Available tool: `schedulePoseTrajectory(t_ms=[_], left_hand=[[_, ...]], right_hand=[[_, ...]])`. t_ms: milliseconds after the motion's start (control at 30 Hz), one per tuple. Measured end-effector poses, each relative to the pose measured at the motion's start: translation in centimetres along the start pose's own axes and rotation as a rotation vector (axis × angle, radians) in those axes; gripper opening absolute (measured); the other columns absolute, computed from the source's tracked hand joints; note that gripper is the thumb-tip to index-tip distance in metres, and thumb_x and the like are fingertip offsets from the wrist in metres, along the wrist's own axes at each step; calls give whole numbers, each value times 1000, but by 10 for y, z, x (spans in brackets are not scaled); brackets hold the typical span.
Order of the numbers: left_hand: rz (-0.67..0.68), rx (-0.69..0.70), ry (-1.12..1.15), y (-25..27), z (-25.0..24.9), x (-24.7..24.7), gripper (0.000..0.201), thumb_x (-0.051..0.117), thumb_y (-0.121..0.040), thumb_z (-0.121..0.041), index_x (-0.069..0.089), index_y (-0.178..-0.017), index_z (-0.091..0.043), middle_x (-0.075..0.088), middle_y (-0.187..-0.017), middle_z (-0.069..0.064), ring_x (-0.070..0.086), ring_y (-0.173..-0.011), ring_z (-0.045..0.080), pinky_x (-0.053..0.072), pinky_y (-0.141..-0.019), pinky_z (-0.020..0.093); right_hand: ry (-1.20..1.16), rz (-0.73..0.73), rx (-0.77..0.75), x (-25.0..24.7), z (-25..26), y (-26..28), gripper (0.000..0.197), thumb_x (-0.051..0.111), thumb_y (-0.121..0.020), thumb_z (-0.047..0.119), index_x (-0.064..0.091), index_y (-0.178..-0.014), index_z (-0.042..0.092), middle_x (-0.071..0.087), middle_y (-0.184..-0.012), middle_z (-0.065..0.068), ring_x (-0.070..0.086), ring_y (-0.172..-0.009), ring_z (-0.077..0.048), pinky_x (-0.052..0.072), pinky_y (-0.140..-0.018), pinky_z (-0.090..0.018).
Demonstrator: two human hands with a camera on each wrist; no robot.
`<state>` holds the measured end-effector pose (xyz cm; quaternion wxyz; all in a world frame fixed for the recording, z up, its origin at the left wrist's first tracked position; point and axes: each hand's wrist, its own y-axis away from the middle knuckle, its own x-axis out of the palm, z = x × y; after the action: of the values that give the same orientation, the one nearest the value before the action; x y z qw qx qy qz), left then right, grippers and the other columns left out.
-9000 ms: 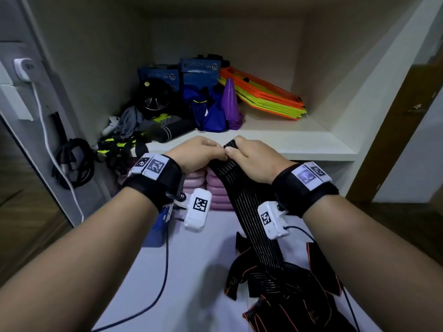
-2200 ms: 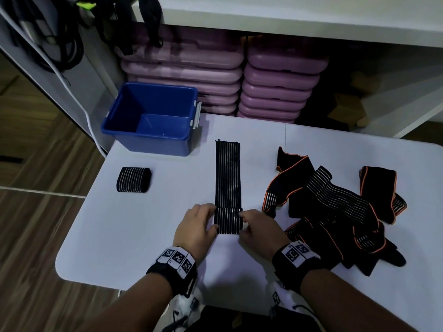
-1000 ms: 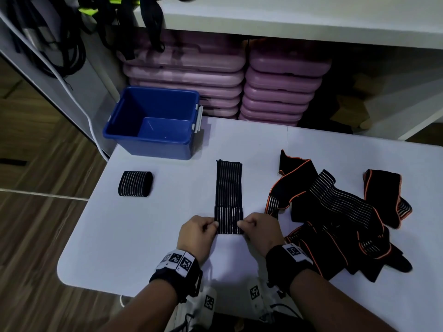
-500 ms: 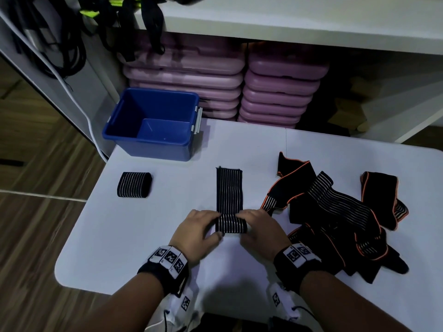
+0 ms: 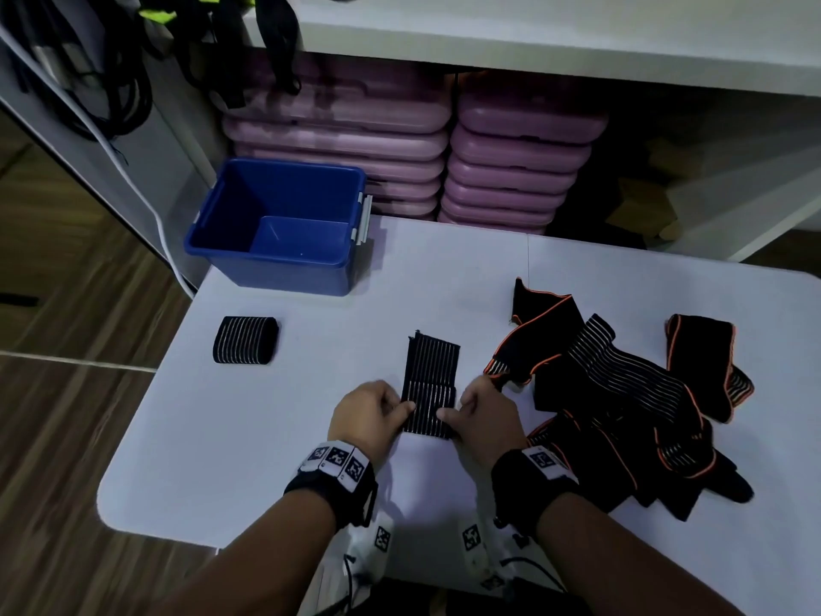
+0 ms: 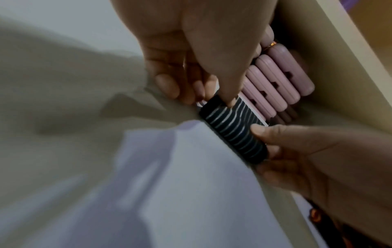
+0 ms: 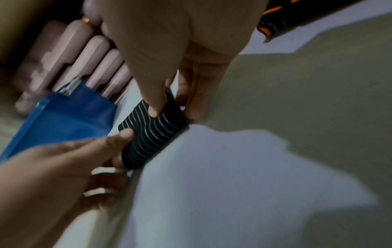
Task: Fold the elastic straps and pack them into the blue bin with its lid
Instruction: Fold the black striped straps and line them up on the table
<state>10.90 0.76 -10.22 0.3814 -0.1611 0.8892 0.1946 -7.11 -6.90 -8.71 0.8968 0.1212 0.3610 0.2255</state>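
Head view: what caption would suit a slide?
Both hands roll a striped elastic strap near an empty blue bin.

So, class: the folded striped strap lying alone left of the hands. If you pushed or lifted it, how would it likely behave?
The folded strap is soft cloth, so it would probably squash, not roll. Nothing visibly fastens it, so lifting it may let it spring open. It looks light and would likely slide on the smooth table.

Black striped strap (image 5: 430, 380) half-rolled on table; blue bin (image 5: 284, 224) empty, lidless.
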Motion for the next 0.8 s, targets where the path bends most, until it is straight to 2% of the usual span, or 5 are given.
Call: schedulePoseTrajectory(t_ms=[133, 300, 500, 600, 800], left_hand=[[26, 374, -182, -2, 4, -3, 44, 68, -83, -39, 59, -125, -28, 54, -127, -8, 49, -113, 15, 48, -93, 30], [211, 479, -323, -7, 19, -10, 82, 65, -74, -37, 39, -152, -29, 41, -153, -8, 43, -130, 19, 42, -108, 36], [200, 229, -46, -2, 8, -17, 60, 62, -73, -50, 52, -131, -38, 56, -114, -5, 57, -105, 10, 47, -96, 27], [185, 210, -1, 0, 6, -13, 43, 55, -76, -52, 61, -115, -34, 58, -102, -7, 53, -101, 10, 46, -87, 28], [99, 35, 40, -4, -7, 0, 21, 62, -90, -42, 59, -91, -22, 64, -77, -7, 62, -76, 18, 50, -68, 32]], right_hand=[[374, -25, -408, 2, -4, 0, 20, 68, -88, 30, 57, -104, 26, 52, -112, 5, 50, -101, -19, 48, -77, -34], [559, 199, -476, -8, -17, 3, 85, 67, -76, 60, 44, -149, 22, 43, -150, 2, 41, -130, -23, 41, -110, -37], [302, 98, -424, -12, -4, 3, 8, 63, -79, 27, 64, -85, 23, 60, -84, 8, 54, -83, -14, 43, -68, -33], [164, 104, -311, -10, -2, 7, 29, 66, -80, 23, 50, -69, 2, 46, -65, -11, 40, -64, -20, 31, -59, -36], [-175, 44, 84, -3, -5, 0, 28, 75, -88, 34, 63, -81, 10, 63, -80, 0, 57, -73, -13, 41, -62, -17]])
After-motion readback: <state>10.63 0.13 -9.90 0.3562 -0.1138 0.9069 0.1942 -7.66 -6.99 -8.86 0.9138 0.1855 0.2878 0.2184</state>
